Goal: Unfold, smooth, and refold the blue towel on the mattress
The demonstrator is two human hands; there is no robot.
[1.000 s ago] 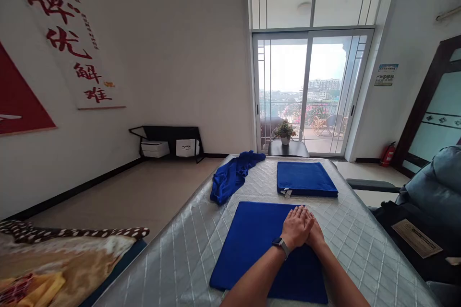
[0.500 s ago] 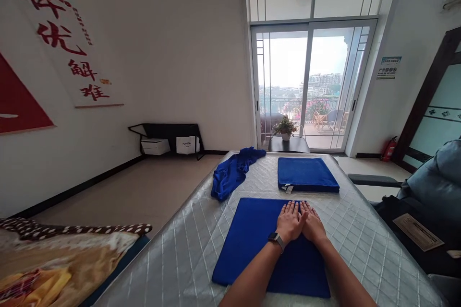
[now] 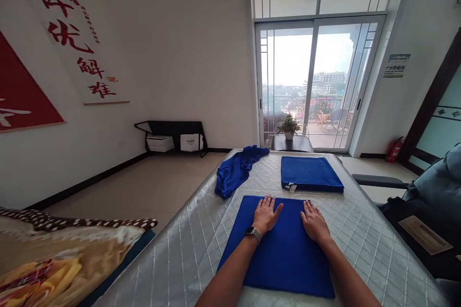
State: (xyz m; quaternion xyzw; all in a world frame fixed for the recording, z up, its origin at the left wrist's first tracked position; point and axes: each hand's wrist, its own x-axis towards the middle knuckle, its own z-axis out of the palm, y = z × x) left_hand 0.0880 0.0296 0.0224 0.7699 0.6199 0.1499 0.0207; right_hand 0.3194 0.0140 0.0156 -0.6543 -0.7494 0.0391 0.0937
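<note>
A flat blue pad (image 3: pixel 284 254) lies on the silver quilted surface (image 3: pixel 173 259) in front of me. My left hand (image 3: pixel 265 216), with a watch on its wrist, rests palm down on the pad's upper left part. Near the upper right edge, my right hand (image 3: pixel 315 221) also lies flat on it. Both hands have their fingers stretched out and grip nothing. Beyond them sits a second blue pad (image 3: pixel 311 172) with a white tag at its front corner. A crumpled blue cloth (image 3: pixel 234 172) is at the far left of the surface.
A potted plant (image 3: pixel 289 127) stands on a dark chair (image 3: pixel 292 144) past the far edge. At the right is a dark armchair (image 3: pixel 439 187) holding a brown card (image 3: pixel 425 234). Blankets (image 3: pixel 104 249) lie at the lower left. A fire extinguisher (image 3: pixel 394 149) stands by the wall.
My hands were together near the pad's upper right and have moved apart, the left one toward the left. The view has shifted slightly. The pads and the cloth lie as before.
</note>
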